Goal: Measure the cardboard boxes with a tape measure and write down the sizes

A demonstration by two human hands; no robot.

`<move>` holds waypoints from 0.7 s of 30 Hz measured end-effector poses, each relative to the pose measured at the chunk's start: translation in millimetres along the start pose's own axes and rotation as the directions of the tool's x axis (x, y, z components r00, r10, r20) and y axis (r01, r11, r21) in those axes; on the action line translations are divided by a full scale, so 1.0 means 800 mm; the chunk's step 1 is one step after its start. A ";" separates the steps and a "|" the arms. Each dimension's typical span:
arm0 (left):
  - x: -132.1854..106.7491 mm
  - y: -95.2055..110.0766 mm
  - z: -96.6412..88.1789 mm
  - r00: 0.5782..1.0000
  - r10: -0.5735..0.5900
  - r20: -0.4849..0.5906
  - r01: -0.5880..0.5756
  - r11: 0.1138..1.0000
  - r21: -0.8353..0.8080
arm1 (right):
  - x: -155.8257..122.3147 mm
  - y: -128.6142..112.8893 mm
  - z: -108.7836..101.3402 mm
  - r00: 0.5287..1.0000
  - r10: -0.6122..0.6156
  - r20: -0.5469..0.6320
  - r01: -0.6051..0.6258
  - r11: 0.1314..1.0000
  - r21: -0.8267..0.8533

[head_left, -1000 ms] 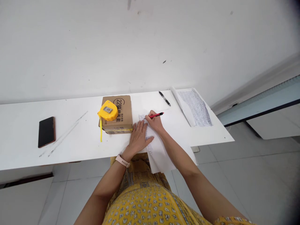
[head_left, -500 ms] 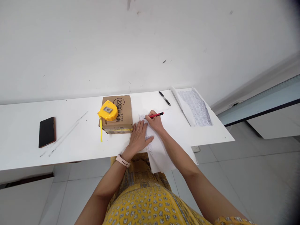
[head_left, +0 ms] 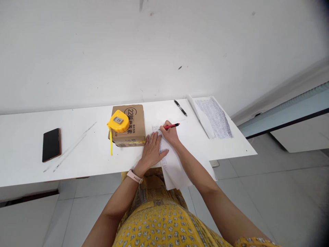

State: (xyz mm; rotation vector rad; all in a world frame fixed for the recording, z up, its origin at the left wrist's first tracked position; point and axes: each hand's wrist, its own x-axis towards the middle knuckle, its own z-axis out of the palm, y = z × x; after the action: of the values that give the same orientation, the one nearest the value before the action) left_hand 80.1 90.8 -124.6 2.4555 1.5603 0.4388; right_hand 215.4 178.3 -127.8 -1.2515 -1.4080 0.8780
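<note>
In the head view my right hand (head_left: 169,134) is closed round a red and black pen (head_left: 171,126), held over a sheet of paper (head_left: 177,168) near its upper left corner. Dense handwriting runs down the sheet's left side, and its lower end hangs past the table's front edge. My left hand (head_left: 152,150) lies flat with fingers stretched out, across the sheet's left edge. Its fingertips are close beside a cardboard box (head_left: 138,118); whether they touch it I cannot tell. On the box rests a yellow tape measure (head_left: 118,121) with a yellow strap hanging down.
A black pen (head_left: 180,108) lies behind the paper on the white table (head_left: 84,116). Written sheets (head_left: 214,118), partly folded up, lie at the right end. A dark phone (head_left: 51,145) is at the left. A wall runs along the table's back.
</note>
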 end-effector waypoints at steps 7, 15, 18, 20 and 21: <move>0.000 -0.001 0.001 1.000 0.001 -0.004 -0.001 1.000 -0.007 | 0.000 -0.003 -0.001 1.000 0.011 -0.009 -0.011 1.000 -0.006; 0.000 0.000 -0.001 1.000 -0.008 0.014 0.008 1.000 -0.011 | -0.001 -0.007 -0.002 0.999 0.026 -0.031 -0.027 0.999 -0.024; 0.000 0.000 -0.001 1.000 -0.005 0.008 0.005 1.000 -0.017 | -0.001 -0.007 -0.002 1.000 0.022 -0.017 -0.023 0.999 -0.039; 0.000 0.000 -0.001 1.000 -0.004 0.009 0.005 1.000 -0.024 | -0.001 -0.006 -0.002 1.000 0.028 -0.013 -0.028 0.999 -0.043; 0.000 0.000 -0.001 1.000 -0.006 0.011 0.006 1.000 -0.028 | -0.001 -0.005 -0.002 0.999 0.031 -0.012 -0.032 0.999 -0.041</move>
State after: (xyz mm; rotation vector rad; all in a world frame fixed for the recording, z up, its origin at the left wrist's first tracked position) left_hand 80.0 90.7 -124.1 2.4279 1.5466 0.4422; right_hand 215.9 176.3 -123.5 -1.3109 -1.4071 0.8660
